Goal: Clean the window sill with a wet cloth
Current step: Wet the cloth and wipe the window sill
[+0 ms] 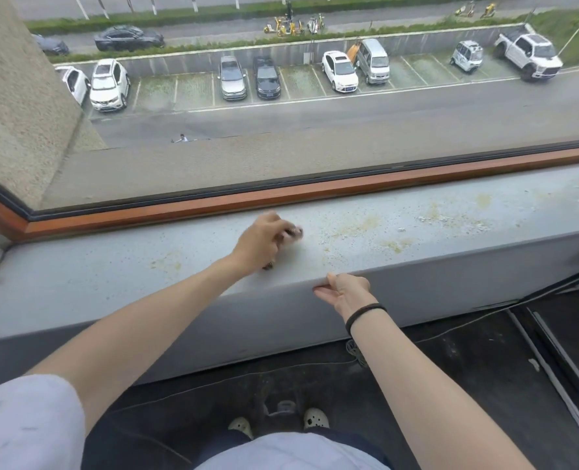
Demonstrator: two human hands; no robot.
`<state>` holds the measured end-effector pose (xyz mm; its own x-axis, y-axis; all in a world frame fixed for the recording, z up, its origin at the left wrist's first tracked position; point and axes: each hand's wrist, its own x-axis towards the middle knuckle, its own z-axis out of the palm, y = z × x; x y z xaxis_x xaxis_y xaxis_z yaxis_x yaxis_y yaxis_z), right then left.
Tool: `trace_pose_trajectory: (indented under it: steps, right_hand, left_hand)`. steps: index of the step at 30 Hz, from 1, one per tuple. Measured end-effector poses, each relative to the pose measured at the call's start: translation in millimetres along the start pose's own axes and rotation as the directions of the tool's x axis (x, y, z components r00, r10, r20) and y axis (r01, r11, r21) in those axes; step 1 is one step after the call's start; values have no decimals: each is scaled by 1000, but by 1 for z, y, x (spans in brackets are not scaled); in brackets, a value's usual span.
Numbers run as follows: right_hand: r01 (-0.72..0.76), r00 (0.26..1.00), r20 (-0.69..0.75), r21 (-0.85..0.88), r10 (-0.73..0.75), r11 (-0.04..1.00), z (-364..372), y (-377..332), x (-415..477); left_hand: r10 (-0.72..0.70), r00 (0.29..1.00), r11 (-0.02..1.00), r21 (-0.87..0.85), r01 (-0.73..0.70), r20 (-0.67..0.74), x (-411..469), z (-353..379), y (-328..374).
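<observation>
Shirt (291, 452): one, pale, at the bottom edge.
Shoes (316, 418): two, light, on the dark floor (451, 368).
Right hand (345, 293): one, grips the front edge of the window sill (111, 276), thumb on top, fingers against the front face.
Wristband (366, 312): one, black, on the right wrist.
Left hand (259, 242): one, fingers clenched round the cloth (293, 233).
Cloth: one, bunched, blurred, on the sill top near the middle.
Dirt (359, 228): several yellowish patches, mostly right of the cloth.
Window frame (281, 198): one, brown, behind the sill.
Vehicles (339, 71): eight in the parking row outside.
</observation>
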<state>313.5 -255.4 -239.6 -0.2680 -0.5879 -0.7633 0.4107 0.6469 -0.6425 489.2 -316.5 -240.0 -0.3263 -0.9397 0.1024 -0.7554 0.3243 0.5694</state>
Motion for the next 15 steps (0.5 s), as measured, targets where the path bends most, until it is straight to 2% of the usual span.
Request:
trace_pose_trajectory:
  steps: [1,3,5,7,9,10,12,13,15]
  right_hand:
    - [-1,1000,-2,0,1,1000,0,0,-1]
    - [-1,1000,7,-2,2,1000,0,-1,-1]
    - [0,1000,16,-6,0,1000,-1,-2,-2]
    - [5,1000,25,-6,-5,1000,-1,-1,-4]
    - [0,1000,31,-9,0,1000,-1,-1,-6]
    - [-2,999,33,-3,2,1000,-1,0,-5]
    - [-7,999,32,16,6,1000,-1,0,-5]
    - [-13,1000,24,21,13,1000,-1,0,-5]
    - [-22,1000,14,26,22,999,-1,0,-3]
  left_hand:
    - [-73,996,997,23,74,-42,4,-6,-6]
    - [-113,994,988,111,112,4,-1,-8,-11]
    - [-27,993,991,137,10,117,-19,0,-1]
    - [122,964,981,121,-154,238,-41,9,11]
    - [198,945,968,102,-231,261,-51,9,13]
    - [178,964,977,77,-197,199,-50,5,11]
    - [20,1000,999,29,-20,0,-42,-1,-2]
    - [-70,996,997,24,71,-64,-40,-3,-8]
    - [-128,992,991,29,129,-19,-44,0,-9]
